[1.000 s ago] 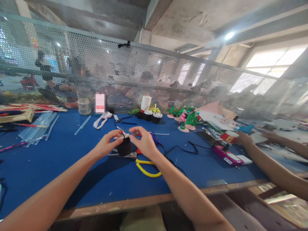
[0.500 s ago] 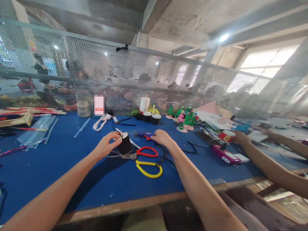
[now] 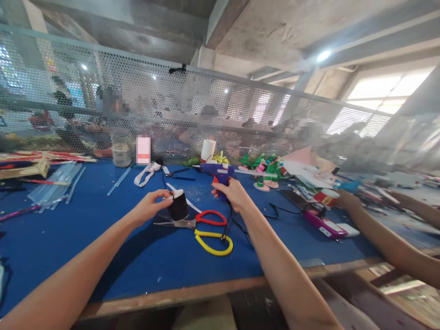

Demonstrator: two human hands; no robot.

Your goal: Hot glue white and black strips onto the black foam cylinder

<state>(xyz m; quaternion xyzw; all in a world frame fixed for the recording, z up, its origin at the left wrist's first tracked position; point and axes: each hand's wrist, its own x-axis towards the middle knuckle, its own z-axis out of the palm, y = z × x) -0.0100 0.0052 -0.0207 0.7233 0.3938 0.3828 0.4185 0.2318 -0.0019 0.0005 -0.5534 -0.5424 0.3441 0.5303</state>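
My left hand (image 3: 153,206) pinches the rim of a small cup (image 3: 178,205) wrapped in black with a white top, tilted a little above the table. In my right hand (image 3: 233,192) is a blue glue gun (image 3: 219,170) with a red trigger, held up by its handle, its nozzle pointing left. A clear glue stick (image 3: 256,173) juts from its back end. Scissors (image 3: 212,234) with one red and one yellow handle lie on the table, their blades partly under the cup. A strip of white ribbon (image 3: 192,204) runs behind the cup.
Small black pots (image 3: 226,161) and green figures (image 3: 263,165) stand at the back. On the left lie clear glue sticks (image 3: 57,185) and a jar (image 3: 121,155). To the right is a purple device (image 3: 325,224), near a co-worker's hand (image 3: 348,200). A perforated screen (image 3: 154,101) rises behind.
My right hand has lifted the glue gun off the table, up and slightly right, nozzle still pointing left. My left hand keeps the black cup in nearly the same place.
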